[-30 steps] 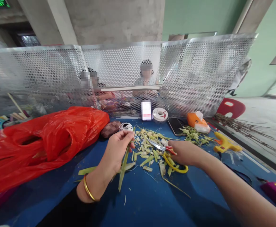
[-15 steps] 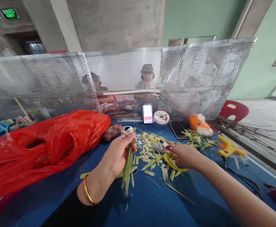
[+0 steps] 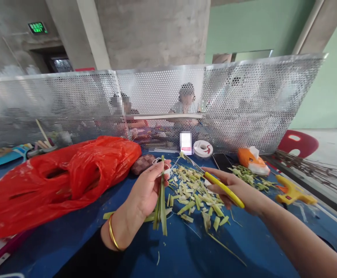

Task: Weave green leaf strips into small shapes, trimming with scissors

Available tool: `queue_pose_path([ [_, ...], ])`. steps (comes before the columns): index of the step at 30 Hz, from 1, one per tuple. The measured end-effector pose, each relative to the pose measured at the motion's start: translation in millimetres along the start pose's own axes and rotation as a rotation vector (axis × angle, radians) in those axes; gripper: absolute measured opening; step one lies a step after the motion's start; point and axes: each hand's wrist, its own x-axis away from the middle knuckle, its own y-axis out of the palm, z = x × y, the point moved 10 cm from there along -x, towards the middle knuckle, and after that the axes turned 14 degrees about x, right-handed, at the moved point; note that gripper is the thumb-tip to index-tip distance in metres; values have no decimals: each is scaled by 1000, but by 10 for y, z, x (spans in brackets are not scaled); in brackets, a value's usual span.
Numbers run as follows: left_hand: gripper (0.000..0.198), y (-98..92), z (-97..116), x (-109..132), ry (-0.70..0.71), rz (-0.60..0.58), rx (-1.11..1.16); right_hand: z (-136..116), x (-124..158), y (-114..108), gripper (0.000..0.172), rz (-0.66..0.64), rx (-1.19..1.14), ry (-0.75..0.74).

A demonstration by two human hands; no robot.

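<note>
Pinched in my left hand [image 3: 145,189] is a small bundle of green leaf strips [image 3: 162,210], whose long ends hang down over the table. White string shows behind the fingertips; whether it is tied to the bundle I cannot tell. My right hand [image 3: 238,189] is closed around yellow-handled scissors [image 3: 224,190], raised above the table, with the blades pointing away and to the left. Under and between the hands lie many pale green leaf clippings [image 3: 196,187]. One thin stem [image 3: 226,249] lies nearer to me.
A red plastic bag [image 3: 78,173] covers the left side, beside a brown checked pouch [image 3: 142,164]. Farther back stand a lit phone [image 3: 186,142], a white spool [image 3: 203,148], a dark phone [image 3: 222,161] and tissues [image 3: 253,160]. At right lies a yellow glue gun [image 3: 294,191]. People sit behind the perforated screen [image 3: 162,88].
My right hand has picked the scissors up off the clippings and turned them. My left hand keeps hold of the strips. The whole view has shifted slightly.
</note>
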Motion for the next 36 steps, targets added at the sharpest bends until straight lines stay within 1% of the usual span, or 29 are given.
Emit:
queue_pose_path([
  [1, 12, -3, 26, 7, 22, 9, -16, -2, -2, 65, 76, -35, -5, -4],
  [2, 12, 0, 46, 15, 37, 13, -24, -13, -5, 104, 70, -52, 46, -27],
  [3, 11, 5, 58, 24, 45, 15, -24, -20, -10, 115, 63, -45, 154, -54],
  [5, 12, 14, 62, 38, 41, 14, -14, -5, -21, 52, 50, 39, 502, -71],
  [6, 13, 15, 55, 43, 33, 16, -10, 10, -23, 1, 47, 92, 702, -55],
  [8, 14, 8, 41, 49, 20, 28, -10, 44, -17, -101, 51, 169, 1047, 9],
  [9, 14, 1, 31, 51, 11, 37, -15, 53, -11, -133, 55, 181, 1163, 31],
  [11, 14, -19, 13, 50, -4, 61, -22, 49, 6, -180, 59, 188, 1290, 45],
  [14, 15, -52, 0, 40, -14, 95, -22, 52, 32, -233, 59, 174, 1343, 47],
  [18, 16, -100, -15, 27, -22, 125, -25, 112, 49, -279, 60, 158, 1329, 35],
  [22, 16, -118, -36, 29, -34, 136, -37, 201, 49, -379, 62, 172, 1338, 74],
  [24, 16, -108, -31, 26, -28, 131, -40, 198, 56, -488, 62, 228, 1366, 102],
  [26, 15, -99, -28, 18, -25, 128, -40, 160, 73, -606, 56, 305, 1418, 115],
  [29, 15, -103, -33, 11, -27, 130, -39, 88, 102, -736, 47, 399, 1519, 100],
  [31, 15, -113, -42, 15, -29, 134, -42, 43, 119, -803, 47, 457, 1552, 88],
  [33, 15, -117, -53, 23, -34, 136, -46, -13, 140, -869, 51, 524, 1493, 73],
  [34, 15, -115, -58, 27, -38, 135, -49, -40, 147, -888, 54, 545, 1407, 55],
  [35, 15, -111, -60, 31, -41, 134, -52, -61, 145, -883, 55, 541, 1274, 26],
  [36, 15, -106, -58, 34, -41, 134, -53, -77, 138, -850, 56, 514, 1091, -16],
])
